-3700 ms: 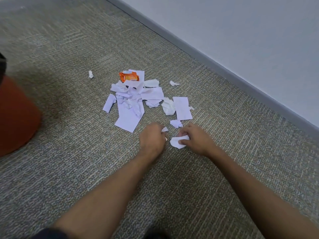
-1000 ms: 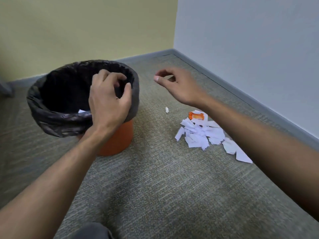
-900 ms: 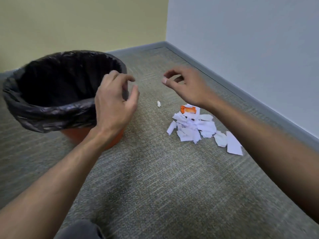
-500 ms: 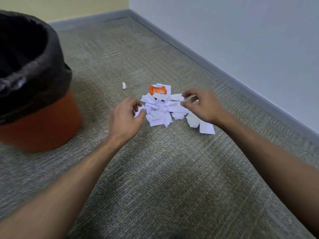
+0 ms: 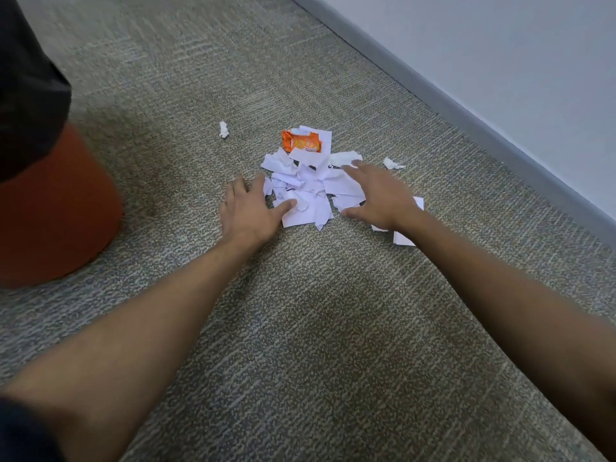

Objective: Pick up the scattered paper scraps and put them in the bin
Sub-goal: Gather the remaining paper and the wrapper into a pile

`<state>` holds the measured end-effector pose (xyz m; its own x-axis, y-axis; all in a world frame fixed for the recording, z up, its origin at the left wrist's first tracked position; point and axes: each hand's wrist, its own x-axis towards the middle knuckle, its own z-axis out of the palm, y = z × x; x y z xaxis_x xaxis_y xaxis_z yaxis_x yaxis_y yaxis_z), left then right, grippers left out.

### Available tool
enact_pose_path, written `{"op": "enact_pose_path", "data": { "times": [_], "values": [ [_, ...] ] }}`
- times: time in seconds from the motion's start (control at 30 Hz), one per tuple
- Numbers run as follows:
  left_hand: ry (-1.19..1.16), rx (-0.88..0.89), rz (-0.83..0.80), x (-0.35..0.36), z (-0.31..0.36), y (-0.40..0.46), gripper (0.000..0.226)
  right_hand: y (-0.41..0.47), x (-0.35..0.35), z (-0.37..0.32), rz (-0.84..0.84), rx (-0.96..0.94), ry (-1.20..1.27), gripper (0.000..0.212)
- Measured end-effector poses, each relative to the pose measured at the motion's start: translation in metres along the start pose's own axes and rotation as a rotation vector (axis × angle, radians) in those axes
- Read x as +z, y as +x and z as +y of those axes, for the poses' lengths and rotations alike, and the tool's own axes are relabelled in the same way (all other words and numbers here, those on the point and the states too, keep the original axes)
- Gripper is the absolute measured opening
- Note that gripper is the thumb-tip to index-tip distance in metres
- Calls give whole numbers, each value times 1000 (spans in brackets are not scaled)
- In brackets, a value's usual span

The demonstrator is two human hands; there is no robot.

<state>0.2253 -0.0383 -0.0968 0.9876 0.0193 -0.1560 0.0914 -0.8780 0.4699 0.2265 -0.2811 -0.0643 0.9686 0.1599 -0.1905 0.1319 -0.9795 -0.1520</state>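
Down on the grey carpet (image 5: 300,328) lies the pile of paper scraps (image 5: 305,191), just past the centre of the view toward twelve o'clock. At the pile's nine o'clock edge the left hand (image 5: 248,213) lies flat, its grip spread, fingers straight, thumb resting on the nearest white sheet. At the pile's three o'clock edge the right hand (image 5: 378,198) reaches over the scraps, its grip likewise spread, fingertips touching the paper; it is slightly blurred. An orange wrapper (image 5: 301,141) sits at the pile's twelve o'clock end, partly tucked under a white piece. A small crumpled scrap (image 5: 224,129) lies apart on the carpet at the pile's eleven o'clock, and another crumpled bit (image 5: 392,163) at its two o'clock. More white pieces (image 5: 405,236) show from under the right wrist. The bin (image 5: 50,211), orange with a black liner (image 5: 26,95), stands at nine o'clock, well apart from the pile. A grey skirting board (image 5: 466,111) runs along the pale wall toward three o'clock.
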Motion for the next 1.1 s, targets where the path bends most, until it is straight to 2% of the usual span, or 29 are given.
{"op": "enact_pose_path", "data": {
  "times": [0.1,0.2,0.33,0.47,0.6,0.7,0.8,0.9,1.0,1.1],
  "values": [
    [50,11,72,4,4,9,70,14,4,5,-84,20,-72,90],
    [6,42,107,7,4,15,52,22,7,8,-105,67,-19,86],
    [-113,106,135,10,6,13,21,18,10,6,10,72,-63,62],
    [-158,106,151,4,13,6,21,11,10,1,176,45,-26,34],
    [-203,61,145,-6,12,3,26,3,-3,-3,272,63,19,21],
    [-275,42,159,-22,15,1,26,-6,-15,-7,304,89,180,26],
    [-329,104,222,-49,24,-4,21,-14,-34,-18,340,51,505,13],
    [-384,188,292,-84,35,-12,13,-24,-59,-38,321,-14,781,19],
    [-440,239,356,-123,44,-23,5,-32,-85,-59,335,-52,946,22],
    [-456,278,449,-163,48,-34,3,-37,-112,-86,360,-105,985,24]
  ]
}}
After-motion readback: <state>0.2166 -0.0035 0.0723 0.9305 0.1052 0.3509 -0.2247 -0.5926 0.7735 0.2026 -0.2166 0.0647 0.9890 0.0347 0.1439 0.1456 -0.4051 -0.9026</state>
